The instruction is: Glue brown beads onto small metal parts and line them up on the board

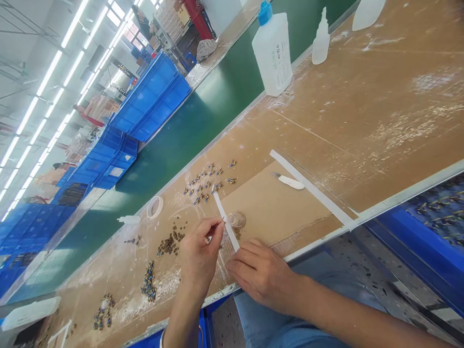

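Note:
My left hand (pixel 203 251) is closed in a pinch beside a small clear cup (pixel 237 220). What its fingertips hold is too small to make out. Curled at the table's near edge, my right hand (pixel 259 273) has its fingers pressed together; anything inside them is hidden. Between the hands runs a white tape strip (pixel 231 235), stuck along a cardboard sheet (pixel 268 208). Left of my left hand lies a pile of small round brown parts (pixel 169 244). Several small blue-and-brass pieces (pixel 206 184) are spread out beyond the cup.
A white-handled craft knife (pixel 292 182) rests on the cardboard. A tape roll (pixel 155 207), more blue-and-brass pieces (pixel 148 285) and a small white bottle (pixel 129 219) lie leftward. A large blue-capped bottle (pixel 273 55) and a dropper bottle (pixel 321 41) stand at the back. Blue crates (pixel 155 96) line the green belt (pixel 188 135).

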Demonstrator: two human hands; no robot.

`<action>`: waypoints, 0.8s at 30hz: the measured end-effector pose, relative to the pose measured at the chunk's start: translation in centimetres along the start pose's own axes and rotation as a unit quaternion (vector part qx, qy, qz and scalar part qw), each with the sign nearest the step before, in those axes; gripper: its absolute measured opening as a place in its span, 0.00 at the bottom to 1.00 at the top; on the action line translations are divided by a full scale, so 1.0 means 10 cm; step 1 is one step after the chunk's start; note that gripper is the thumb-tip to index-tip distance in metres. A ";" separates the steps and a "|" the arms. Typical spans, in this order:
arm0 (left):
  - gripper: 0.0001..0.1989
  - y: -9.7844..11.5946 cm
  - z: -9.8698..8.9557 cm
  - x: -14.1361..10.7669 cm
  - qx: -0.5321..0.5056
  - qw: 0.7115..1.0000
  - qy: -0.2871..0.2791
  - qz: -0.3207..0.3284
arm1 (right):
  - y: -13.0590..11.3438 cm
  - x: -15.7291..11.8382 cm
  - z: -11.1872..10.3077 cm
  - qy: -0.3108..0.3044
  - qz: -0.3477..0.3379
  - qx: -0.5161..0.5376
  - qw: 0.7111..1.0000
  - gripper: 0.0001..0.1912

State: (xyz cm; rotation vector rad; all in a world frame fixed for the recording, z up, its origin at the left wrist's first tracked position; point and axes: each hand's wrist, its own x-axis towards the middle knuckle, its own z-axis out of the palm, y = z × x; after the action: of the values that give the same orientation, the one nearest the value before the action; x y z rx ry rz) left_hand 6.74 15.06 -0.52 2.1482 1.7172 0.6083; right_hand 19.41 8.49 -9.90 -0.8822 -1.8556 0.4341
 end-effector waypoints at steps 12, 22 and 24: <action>0.09 -0.43 -0.16 -0.83 -0.176 0.949 0.180 -0.189 | -0.10 0.03 0.09 -0.051 0.046 -0.017 0.998 0.09; 0.07 -0.56 -0.08 -1.05 -0.193 0.947 0.158 -0.202 | -0.09 0.11 0.26 -0.079 0.047 -0.140 0.986 0.10; 0.06 -0.58 -0.06 -1.06 -0.204 0.946 0.154 -0.199 | -0.09 0.09 0.25 -0.082 0.043 -0.141 0.986 0.11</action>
State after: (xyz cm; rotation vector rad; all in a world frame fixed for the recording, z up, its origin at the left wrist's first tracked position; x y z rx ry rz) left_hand -0.37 5.97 -4.21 1.4283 1.9000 1.1069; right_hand 16.62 8.71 -9.85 -1.1488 -2.0686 0.3078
